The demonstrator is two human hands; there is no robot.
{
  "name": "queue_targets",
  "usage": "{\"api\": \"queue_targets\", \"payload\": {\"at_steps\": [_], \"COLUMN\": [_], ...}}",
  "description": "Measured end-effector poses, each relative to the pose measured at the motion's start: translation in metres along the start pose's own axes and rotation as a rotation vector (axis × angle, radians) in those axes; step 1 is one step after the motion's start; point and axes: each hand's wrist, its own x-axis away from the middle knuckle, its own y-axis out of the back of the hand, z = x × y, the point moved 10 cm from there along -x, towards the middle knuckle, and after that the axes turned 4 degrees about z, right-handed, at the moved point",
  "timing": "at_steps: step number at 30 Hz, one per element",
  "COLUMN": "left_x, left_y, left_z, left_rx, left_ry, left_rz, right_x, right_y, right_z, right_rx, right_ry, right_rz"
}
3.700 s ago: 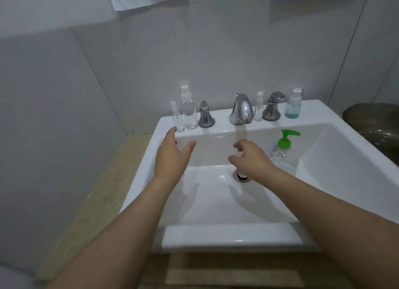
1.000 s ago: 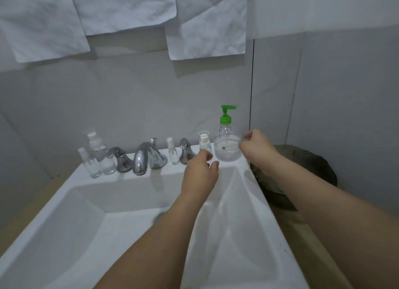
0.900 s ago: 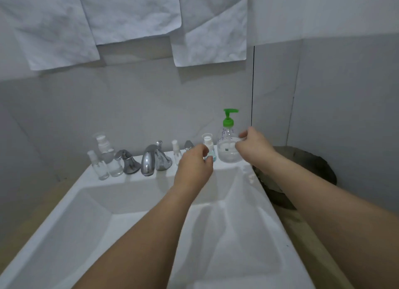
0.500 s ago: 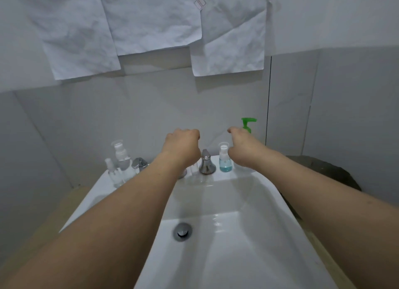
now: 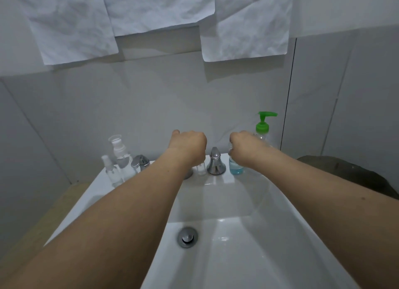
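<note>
Closing the right hand down over the top of the blue bottle, with the fingers curled round its cap and neck, just right of the frame's centre. Finding that bottle upright on the back ledge of the sink, just beside the tap handle on its left. Judging it small and light, probably hard plastic, with the blue liquid sitting low in the body and so steadying it a little. Expecting a smooth skin, perhaps wet, and slippery under a loose grip. Favouring a hold at the neck under the cap or round the waist, then lifting straight up to avoid knocking the handle.

Bunching the left hand into a fist at the frame's centre, knuckles toward the camera, above a clear bottle on the same ledge. Not managing to tell a pinch on that bottle's top from a mere hover, with the fingertips hidden behind the wrist.

Passing outward, on the right, to a pump bottle with a green head, partly behind the right hand. Reaching, left of centre, a second tap handle and two spray bottles. Ending at the drain low in the frame and the paper sheets hanging across the top.
</note>
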Motion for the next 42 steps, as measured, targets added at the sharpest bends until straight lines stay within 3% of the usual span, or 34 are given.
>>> {"api": "queue_targets", "payload": {"at_steps": [5,12,23,35,42], "left_x": [0.016,0.062,0.107,0.052,0.005], "left_y": [0.018,0.097,0.172,0.108,0.044], "left_z": [0.006,-0.004,-0.099,-0.237,-0.280], "left_rx": [0.036,0.136,0.209,0.271,0.262], "left_ry": [0.012,0.000,-0.139,-0.280,-0.303], "left_rz": [0.009,-0.049,-0.098,0.034,0.116], "right_x": [0.014,0.066,0.159,0.159,0.125], "right_y": [0.020,0.095,0.170,0.107,0.049], "right_z": [0.001,0.007,-0.052,-0.186,-0.239], "right_rx": [0.001,0.006,0.014,-0.111,-0.112], "right_ry": [-0.017,0.009,-0.049,-0.229,-0.276], "right_rz": [0.018,-0.028,-0.060,0.013,0.050]}}
